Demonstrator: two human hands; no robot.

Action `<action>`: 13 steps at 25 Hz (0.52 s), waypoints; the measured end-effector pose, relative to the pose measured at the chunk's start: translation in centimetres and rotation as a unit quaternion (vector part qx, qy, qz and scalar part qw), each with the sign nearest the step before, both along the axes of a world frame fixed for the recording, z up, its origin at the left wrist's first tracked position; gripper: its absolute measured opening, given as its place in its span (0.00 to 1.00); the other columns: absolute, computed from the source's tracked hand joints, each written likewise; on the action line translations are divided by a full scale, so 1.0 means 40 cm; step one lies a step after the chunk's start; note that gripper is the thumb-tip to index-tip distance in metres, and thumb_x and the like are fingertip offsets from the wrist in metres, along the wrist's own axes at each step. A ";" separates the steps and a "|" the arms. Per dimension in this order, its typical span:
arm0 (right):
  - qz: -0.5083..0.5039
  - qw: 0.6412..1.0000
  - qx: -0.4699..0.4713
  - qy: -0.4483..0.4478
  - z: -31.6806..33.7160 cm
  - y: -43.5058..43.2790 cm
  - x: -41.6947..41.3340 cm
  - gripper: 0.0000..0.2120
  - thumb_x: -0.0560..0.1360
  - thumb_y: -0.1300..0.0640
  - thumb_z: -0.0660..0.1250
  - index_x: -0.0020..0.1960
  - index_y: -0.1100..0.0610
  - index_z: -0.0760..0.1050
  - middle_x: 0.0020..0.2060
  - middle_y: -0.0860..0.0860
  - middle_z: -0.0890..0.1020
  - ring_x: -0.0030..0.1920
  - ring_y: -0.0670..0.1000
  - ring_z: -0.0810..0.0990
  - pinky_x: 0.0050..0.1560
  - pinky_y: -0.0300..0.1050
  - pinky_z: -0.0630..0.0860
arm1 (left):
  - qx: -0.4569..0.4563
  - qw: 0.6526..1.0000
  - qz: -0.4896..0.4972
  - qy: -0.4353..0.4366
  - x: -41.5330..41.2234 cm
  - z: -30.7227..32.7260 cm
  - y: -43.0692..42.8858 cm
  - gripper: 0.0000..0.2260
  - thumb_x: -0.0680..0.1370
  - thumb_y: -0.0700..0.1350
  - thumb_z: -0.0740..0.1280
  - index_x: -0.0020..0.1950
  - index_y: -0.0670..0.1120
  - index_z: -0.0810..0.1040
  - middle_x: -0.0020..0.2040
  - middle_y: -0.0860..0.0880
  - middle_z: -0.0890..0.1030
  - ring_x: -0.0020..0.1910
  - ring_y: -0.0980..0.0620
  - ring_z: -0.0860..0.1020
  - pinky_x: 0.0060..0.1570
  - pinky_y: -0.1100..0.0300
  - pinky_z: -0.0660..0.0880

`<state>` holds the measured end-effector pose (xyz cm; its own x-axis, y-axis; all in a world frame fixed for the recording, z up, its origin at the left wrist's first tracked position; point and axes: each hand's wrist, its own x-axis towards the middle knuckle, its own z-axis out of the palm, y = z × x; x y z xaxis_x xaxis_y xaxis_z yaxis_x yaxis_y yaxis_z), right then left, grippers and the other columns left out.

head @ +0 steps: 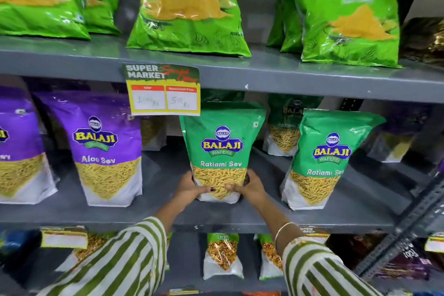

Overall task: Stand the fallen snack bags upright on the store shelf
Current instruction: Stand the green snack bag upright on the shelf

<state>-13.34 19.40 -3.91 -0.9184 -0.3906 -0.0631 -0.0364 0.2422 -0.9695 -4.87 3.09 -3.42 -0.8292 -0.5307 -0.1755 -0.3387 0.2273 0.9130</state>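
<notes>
A green Ratlami Sev bag (222, 144) stands upright on the grey middle shelf (168, 214), near its centre. My left hand (191, 187) grips its lower left side and my right hand (249, 187) grips its lower right side, thumbs across the front. A second green Ratlami Sev bag (324, 158) stands upright to the right, leaning slightly. A third one (284, 125) stands further back between them. Purple Aloo Sev bags (105, 149) stand upright to the left.
Large green chip bags (192, 5) line the upper shelf. A special-offer price tag (163, 89) hangs from that shelf's edge above the held bag. Smaller snack bags (222, 255) sit on the lower shelf. A perforated metal upright (408, 230) runs at the right.
</notes>
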 end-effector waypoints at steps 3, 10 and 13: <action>0.007 1.000 -0.006 -0.012 0.010 -0.034 0.057 0.26 0.64 0.68 0.75 0.58 0.68 0.69 0.46 0.54 0.78 0.48 0.52 0.77 0.32 0.24 0.74 | -0.008 1.000 -0.003 -0.008 0.052 -0.003 -0.038 0.26 0.64 0.40 0.77 0.60 0.40 0.73 0.60 0.40 0.80 0.57 0.43 0.78 0.57 0.48 0.76; -0.024 0.974 -0.216 -0.065 0.300 -0.071 0.030 0.17 0.69 0.61 0.72 0.56 0.58 0.73 0.54 0.58 0.81 0.51 0.55 0.80 0.54 0.49 0.77 | -0.029 0.999 -0.022 -0.013 0.077 0.022 -0.050 0.26 0.65 0.41 0.76 0.61 0.39 0.73 0.61 0.41 0.79 0.59 0.43 0.78 0.53 0.56 0.73; -0.067 0.973 -0.219 -0.041 0.387 -0.076 0.013 0.11 0.70 0.62 0.71 0.51 0.59 0.76 0.47 0.57 0.82 0.43 0.54 0.81 0.44 0.46 0.78 | -0.022 1.000 -0.020 -0.002 0.079 0.019 -0.048 0.26 0.66 0.40 0.76 0.62 0.38 0.73 0.62 0.40 0.79 0.59 0.44 0.77 0.52 0.59 0.71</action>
<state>-12.80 16.36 11.59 -0.9618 -0.2738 0.0077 0.0485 -0.1978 -0.9791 -1.71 1.15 -2.66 -0.8494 -0.5039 -0.1568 -0.3329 0.2810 0.9001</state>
